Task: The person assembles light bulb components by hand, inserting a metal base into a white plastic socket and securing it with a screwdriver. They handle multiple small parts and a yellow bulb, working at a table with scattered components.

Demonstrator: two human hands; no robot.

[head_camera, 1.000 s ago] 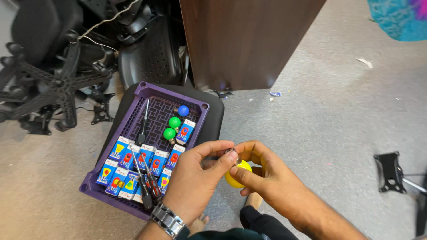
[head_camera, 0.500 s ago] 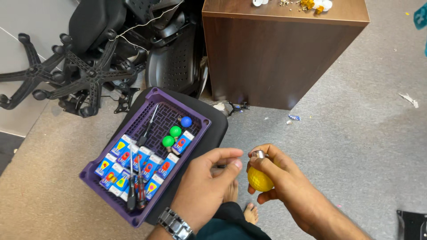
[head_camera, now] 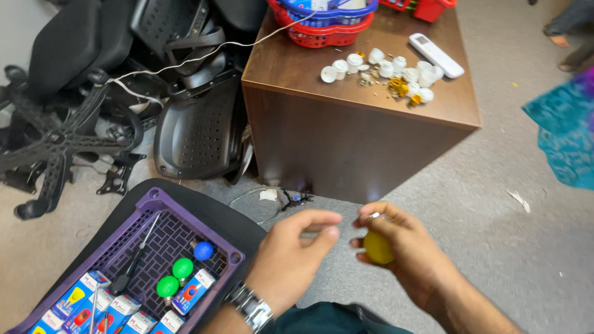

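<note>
Near the bottom of the head view, above the grey carpet floor [head_camera: 495, 235], the right hand [head_camera: 402, 253] is wrapped around a small yellow bulb [head_camera: 378, 247], its fingers curled over the top where a bit of metal cap shows, so the glassy round part sits in the palm. The left hand [head_camera: 291, 260], with a wristwatch [head_camera: 250, 306] on the wrist, hovers just beside it to the left, fingers loosely stretched toward the bulb and holding nothing; whether the fingertips touch the bulb cannot be told. Such a bulb is probably light, hard and smooth, likely slippery and breakable under a squeeze or a drop, so the safest hold looks like a gentle cup around the round body with the other hand's fingertips on the metal base. To the near left lies a purple basket [head_camera: 154, 201] on a black seat pad, holding two green bulbs [head_camera: 175, 277], a blue bulb [head_camera: 203, 250], a screwdriver [head_camera: 137, 253] and a row of small blue boxes [head_camera: 124, 306]. Farther off stands a brown wooden table [head_camera: 352, 142] carrying white bulb parts [head_camera: 377, 68], a white remote [head_camera: 436, 55] and red and blue baskets [head_camera: 322, 25]. At the far left are black office chair parts [head_camera: 93, 99].
</note>
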